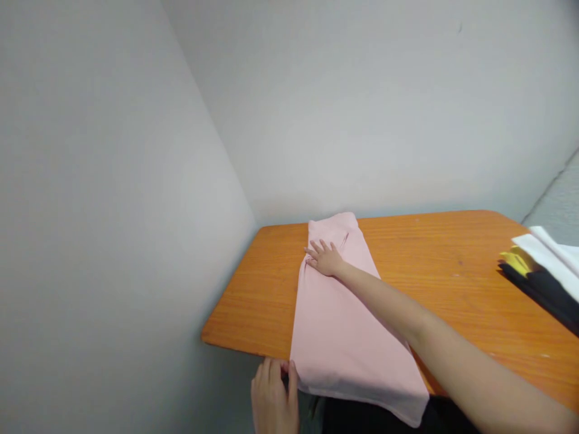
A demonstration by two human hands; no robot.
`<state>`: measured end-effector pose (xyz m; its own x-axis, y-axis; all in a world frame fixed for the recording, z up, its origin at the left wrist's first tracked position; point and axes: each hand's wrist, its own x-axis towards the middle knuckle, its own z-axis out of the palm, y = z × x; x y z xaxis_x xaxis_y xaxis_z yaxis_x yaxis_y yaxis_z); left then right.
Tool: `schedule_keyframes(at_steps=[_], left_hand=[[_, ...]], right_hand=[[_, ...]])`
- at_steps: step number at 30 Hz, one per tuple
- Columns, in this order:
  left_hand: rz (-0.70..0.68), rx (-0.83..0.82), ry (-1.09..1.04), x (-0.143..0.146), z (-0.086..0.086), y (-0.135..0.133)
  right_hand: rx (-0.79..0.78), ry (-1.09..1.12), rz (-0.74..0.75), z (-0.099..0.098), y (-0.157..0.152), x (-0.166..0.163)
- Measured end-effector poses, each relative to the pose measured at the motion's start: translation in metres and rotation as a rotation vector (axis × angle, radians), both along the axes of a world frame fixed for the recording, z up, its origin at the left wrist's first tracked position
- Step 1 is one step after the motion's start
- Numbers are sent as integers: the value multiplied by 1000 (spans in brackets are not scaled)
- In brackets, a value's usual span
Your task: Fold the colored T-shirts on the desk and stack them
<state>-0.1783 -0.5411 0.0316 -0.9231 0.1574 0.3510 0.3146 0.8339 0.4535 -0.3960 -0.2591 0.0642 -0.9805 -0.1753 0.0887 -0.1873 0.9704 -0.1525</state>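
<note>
A pink garment, folded into a long narrow strip, lies across the orange wooden table from its far edge to its near edge, where the end hangs over. My right hand rests flat with fingers spread on the far part of the cloth, the arm reaching over it. My left hand is at the near table edge, its fingers pinching the near left corner of the pink garment.
A stack of folded clothes in white, yellow and black lies at the right end of the table. Grey walls close in on the left and behind the table, meeting in a corner.
</note>
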Motion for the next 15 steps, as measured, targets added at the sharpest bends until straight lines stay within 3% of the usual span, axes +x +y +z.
schedule_keyframes(at_steps=[4, 9, 12, 15], left_hand=[[-12, 60, -17, -2, -19, -12], [36, 256, -246, 5, -26, -9], [-24, 419, -433, 12, -39, -4], [-121, 601, -574, 19, -55, 1]], right_hand=[[-14, 28, 5, -7, 5, -4], [-47, 64, 25, 5, 4, 8], [-65, 81, 46, 15, 3, 41], [-139, 120, 122, 29, 5, 110]])
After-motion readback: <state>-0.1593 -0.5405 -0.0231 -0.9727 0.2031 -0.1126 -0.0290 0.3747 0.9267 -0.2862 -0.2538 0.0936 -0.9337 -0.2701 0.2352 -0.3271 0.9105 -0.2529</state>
